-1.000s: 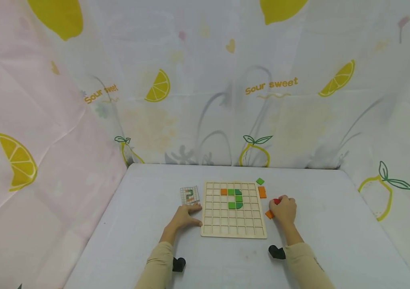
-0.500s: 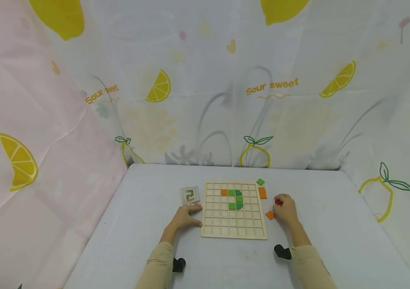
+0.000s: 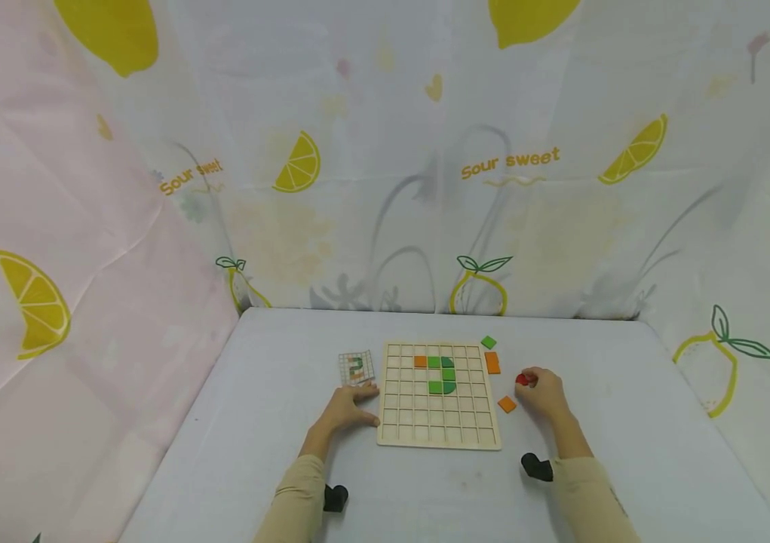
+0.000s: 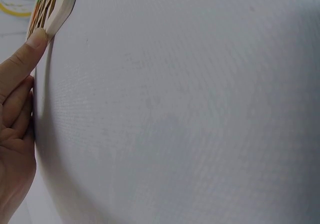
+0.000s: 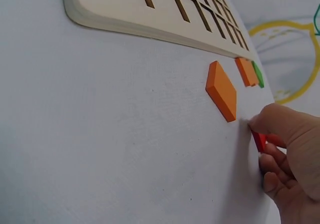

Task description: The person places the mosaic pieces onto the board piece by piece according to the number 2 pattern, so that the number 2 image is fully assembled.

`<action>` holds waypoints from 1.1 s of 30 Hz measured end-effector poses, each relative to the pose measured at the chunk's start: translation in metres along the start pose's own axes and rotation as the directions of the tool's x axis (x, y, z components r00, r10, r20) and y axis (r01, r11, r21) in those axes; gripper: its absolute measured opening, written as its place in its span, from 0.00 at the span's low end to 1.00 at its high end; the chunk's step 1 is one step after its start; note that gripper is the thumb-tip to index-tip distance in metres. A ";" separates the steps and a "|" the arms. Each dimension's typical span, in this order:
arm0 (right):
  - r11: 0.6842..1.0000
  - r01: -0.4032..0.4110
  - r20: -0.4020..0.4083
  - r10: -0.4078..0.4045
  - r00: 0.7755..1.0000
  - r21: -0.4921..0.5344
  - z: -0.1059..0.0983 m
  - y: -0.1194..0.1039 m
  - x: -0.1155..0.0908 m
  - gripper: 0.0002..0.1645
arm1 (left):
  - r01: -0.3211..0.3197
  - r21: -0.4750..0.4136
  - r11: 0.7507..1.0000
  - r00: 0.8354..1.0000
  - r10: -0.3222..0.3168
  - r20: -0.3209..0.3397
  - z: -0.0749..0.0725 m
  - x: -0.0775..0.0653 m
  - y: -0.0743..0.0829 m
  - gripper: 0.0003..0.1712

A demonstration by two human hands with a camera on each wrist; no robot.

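Note:
A pale wooden grid board (image 3: 408,416) lies on the white table, with several orange, green and dark green tiles set in its upper cells. Along its left edge my left hand (image 3: 344,409) is spread, fingertips and thumb touching the rim; the left wrist view shows the thumb (image 4: 36,38) at the board's corner. To the right of the board, my right hand (image 3: 544,394) pinches a small red tile (image 3: 522,379) close over the table. Most of that tile is hidden by fingers in the right wrist view. Just left of this hand sits a loose orange square tile (image 5: 222,92).
Beside the board's upper right corner lie an orange piece (image 3: 492,363) and a green tile (image 3: 489,342). A small gridded pattern card (image 3: 356,367) rests left of the board, just beyond the left hand. A lemon-printed cloth hangs behind the table.
My right hand has shifted slightly right, away from the board, with the red tile at its fingertips. The orange square tile it partly covered now shows whole. My left hand stays put.

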State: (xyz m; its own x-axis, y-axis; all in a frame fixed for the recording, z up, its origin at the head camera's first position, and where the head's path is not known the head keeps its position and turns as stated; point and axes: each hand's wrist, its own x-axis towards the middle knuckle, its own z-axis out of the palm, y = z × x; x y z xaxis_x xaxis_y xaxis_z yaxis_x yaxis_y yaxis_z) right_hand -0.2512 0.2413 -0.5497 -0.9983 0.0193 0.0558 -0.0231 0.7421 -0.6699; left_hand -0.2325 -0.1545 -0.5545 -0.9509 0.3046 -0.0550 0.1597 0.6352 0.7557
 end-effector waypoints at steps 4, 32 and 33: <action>1.000 -0.001 0.005 0.001 1.000 -0.009 -0.003 0.001 0.003 0.18 | 0.007 0.003 1.000 1.000 -0.007 -0.002 0.000 0.000 0.000 0.37; 0.992 -0.015 -0.283 0.050 0.958 0.124 0.026 -0.007 -0.006 0.17 | -0.022 -0.021 1.000 1.000 0.022 -0.006 0.000 0.000 -0.003 0.36; 0.990 0.007 -0.312 0.039 0.949 0.143 0.028 -0.012 -0.006 0.17 | -0.023 -0.023 0.999 1.000 0.022 -0.008 0.000 0.000 -0.003 0.36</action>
State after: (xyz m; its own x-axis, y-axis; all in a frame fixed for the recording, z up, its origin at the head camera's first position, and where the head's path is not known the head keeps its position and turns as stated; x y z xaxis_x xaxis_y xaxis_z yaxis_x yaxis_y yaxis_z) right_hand -0.2465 0.2137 -0.5632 -0.9316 0.2560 0.2580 -0.0373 0.6388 -0.7685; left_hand -0.2328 -0.1564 -0.5567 -0.9491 0.3132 -0.0329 0.1752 0.6120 0.7712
